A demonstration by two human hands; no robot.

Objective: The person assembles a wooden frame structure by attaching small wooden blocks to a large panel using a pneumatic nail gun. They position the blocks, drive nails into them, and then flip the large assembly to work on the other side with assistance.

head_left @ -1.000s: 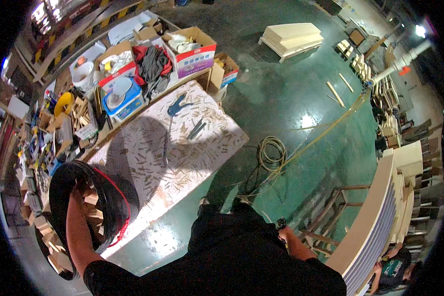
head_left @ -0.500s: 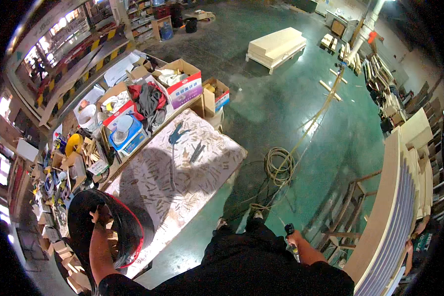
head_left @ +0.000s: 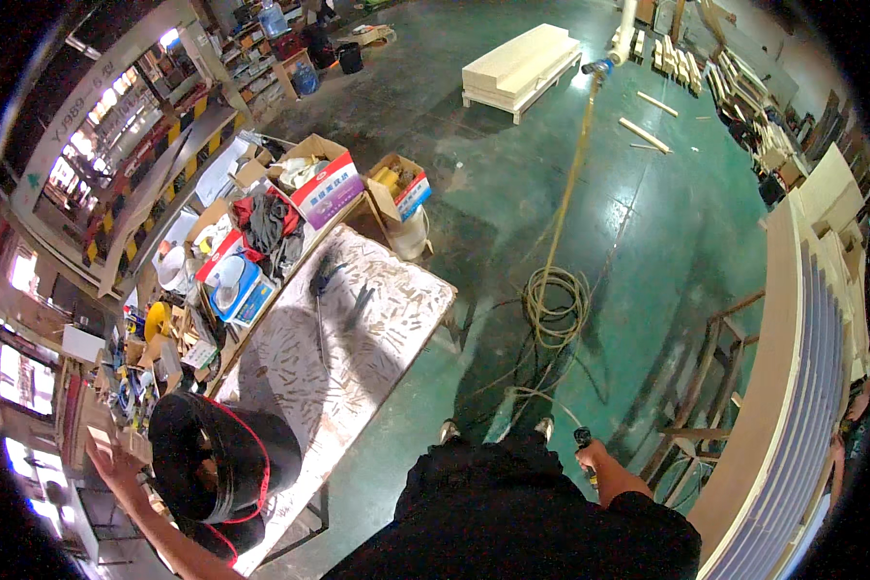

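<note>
At the lower left, my left hand [head_left: 118, 470] is raised just left of a black bucket [head_left: 251, 447]. Its fingers appear closed around a small pale wood block [head_left: 99, 437]. The bucket is tilted at the near end of the bench, with its mouth toward the left and a red band around it. Some wood pieces show inside. Low on the right, my right hand [head_left: 601, 454] grips a black-handled air tool [head_left: 583, 438] beside my leg. A thin hose [head_left: 557, 400] leads to it; my fingers hide part of its body.
A pale bench top [head_left: 396, 290] littered with wood slivers stands ahead left, with cartons [head_left: 327, 188] behind it. A coiled hose [head_left: 556, 307] lies on the green floor. Stacked boards [head_left: 781, 387] and a wooden trestle [head_left: 710, 387] stand at right, where another person's arm [head_left: 838, 454] shows.
My left hand has come out of the bucket and moved left of it. The bucket has shifted slightly. My right hand still holds the tool, and the whole view has turned a little.
</note>
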